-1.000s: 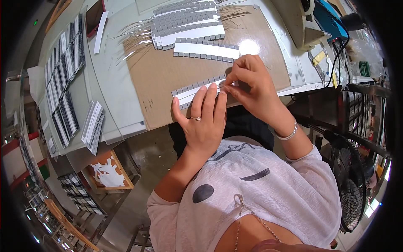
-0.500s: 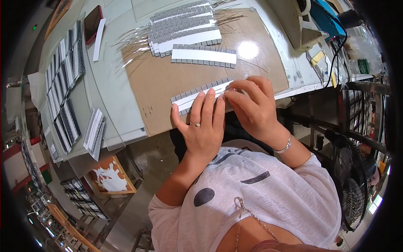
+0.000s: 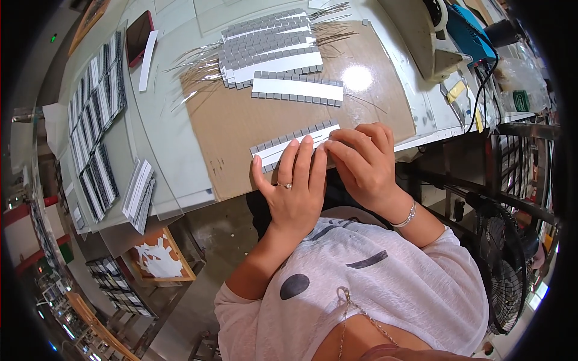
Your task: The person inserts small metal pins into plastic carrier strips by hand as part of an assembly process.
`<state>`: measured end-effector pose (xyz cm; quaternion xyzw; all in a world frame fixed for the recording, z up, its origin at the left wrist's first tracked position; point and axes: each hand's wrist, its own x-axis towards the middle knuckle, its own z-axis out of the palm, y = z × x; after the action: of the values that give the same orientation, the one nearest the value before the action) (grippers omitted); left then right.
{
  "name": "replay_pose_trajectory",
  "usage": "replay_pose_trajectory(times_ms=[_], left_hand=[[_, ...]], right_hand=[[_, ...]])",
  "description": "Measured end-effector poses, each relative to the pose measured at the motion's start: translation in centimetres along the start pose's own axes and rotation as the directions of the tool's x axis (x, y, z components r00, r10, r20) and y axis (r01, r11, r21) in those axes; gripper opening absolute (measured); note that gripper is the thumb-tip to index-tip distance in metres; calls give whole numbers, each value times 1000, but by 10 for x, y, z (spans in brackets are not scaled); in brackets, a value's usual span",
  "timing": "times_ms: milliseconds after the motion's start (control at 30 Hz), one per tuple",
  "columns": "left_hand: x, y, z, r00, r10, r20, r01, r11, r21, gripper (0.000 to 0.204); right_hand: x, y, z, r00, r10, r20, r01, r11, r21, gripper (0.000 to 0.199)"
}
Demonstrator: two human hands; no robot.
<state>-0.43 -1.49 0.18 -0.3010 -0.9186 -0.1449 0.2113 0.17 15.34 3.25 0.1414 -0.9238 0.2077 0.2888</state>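
Note:
A white strip (image 3: 269, 157) edged with grey square tabs lies slanted near the front edge of a brown board. A thin dark line runs along its white middle. My left hand (image 3: 296, 186) rests on it with fingers stretched out, fingertips on the white band. At the strip's right end is my right hand (image 3: 367, 165), thumb and fingers pinched together; what lies between the fingertips is hidden. Just beyond lies a similar tabbed strip (image 3: 296, 89), with a thin wire near its right end. Farther back, a pile of such strips (image 3: 274, 48) has thin wires fanning out both sides.
The brown board (image 3: 223, 138) lies on the glass-topped table. At left are rows of dark and white strips (image 3: 96, 120), a smaller stack (image 3: 138, 195), a red-edged phone (image 3: 139, 37) and a white paper strip (image 3: 148, 60). A machine stands back right; a black fan (image 3: 503, 265) is right of me.
The view has shifted slightly, so the table things sit a little lower and farther right. My right fingertips stay at the strip's end, bunched closer together. My left hand still presses on the strip.

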Motion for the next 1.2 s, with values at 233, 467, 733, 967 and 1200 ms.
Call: replay_pose_trajectory(times_ms=[233,467,733,967,1200], left_hand=[[-2,0,1,1000,14,9,-13,998,-66,32],[-1,-2,0,998,55,6,-55,998,-5,31],[1,-2,-4,998,67,8,-67,998,16,34],[1,-1,-5,999,46,24,-47,998,41,43],[10,0,-7,999,34,35,-33,999,-29,33]], right_hand=[[-1,-2,0,1000,-8,-11,8,1000,-28,31],[8,2,0,1000,2,1,-2,1000,4,29],[24,12,3,998,3,60,-5,1000,29,20],[41,18,-1,988,82,134,-80,997,-22,23],[45,34,-26,984,173,-41,-169,982,81,22]])
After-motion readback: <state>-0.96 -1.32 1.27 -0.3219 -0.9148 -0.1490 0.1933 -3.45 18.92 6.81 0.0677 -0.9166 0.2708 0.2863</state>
